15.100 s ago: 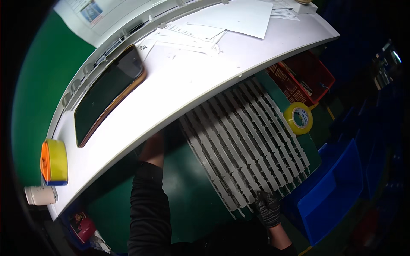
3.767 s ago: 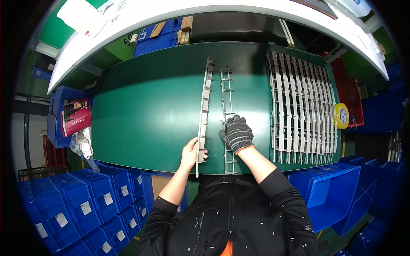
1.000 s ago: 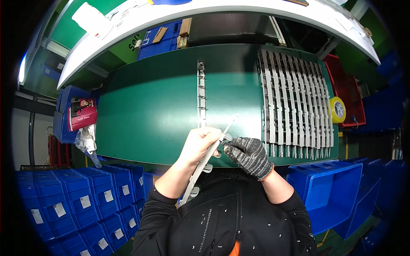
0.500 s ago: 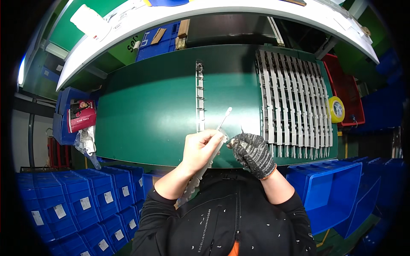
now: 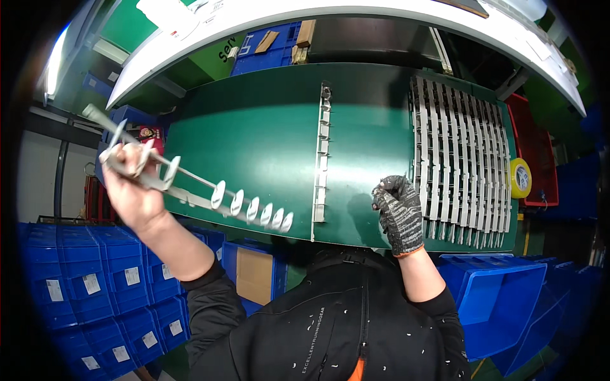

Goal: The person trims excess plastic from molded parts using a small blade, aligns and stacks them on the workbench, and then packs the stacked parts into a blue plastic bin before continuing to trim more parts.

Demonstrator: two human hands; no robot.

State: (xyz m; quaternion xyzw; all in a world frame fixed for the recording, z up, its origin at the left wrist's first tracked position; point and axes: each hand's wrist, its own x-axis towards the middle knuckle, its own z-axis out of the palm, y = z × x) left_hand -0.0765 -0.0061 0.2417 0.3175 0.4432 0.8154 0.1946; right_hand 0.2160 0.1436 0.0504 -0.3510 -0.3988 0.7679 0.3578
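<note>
My bare left hand (image 5: 135,190) is raised past the table's left end, wrapped round a long pale grey strip (image 5: 219,194). That strip carries a thin rod and several oval tabs, slants down toward the table's near edge, and is partly blurred. My right hand (image 5: 401,216), in a dark grey knitted glove, is over the near part of the green table (image 5: 260,152) with its fingers curled together; anything between them is hidden. Left of this hand, a single narrow strip with clips (image 5: 322,152) lies lengthwise. To its right, several similar strips (image 5: 462,159) lie side by side.
A yellow tape roll (image 5: 520,178) sits at the right edge beside a red bin (image 5: 541,171). Stacked blue crates (image 5: 111,279) stand at the near left, and an open blue crate (image 5: 492,298) at the near right. A white shelf (image 5: 356,9) spans the far side.
My left hand has swung far left and outward with the strip, away from my right hand. The right hand stays over the near table, its fingers still curled. The view has shifted slightly.
</note>
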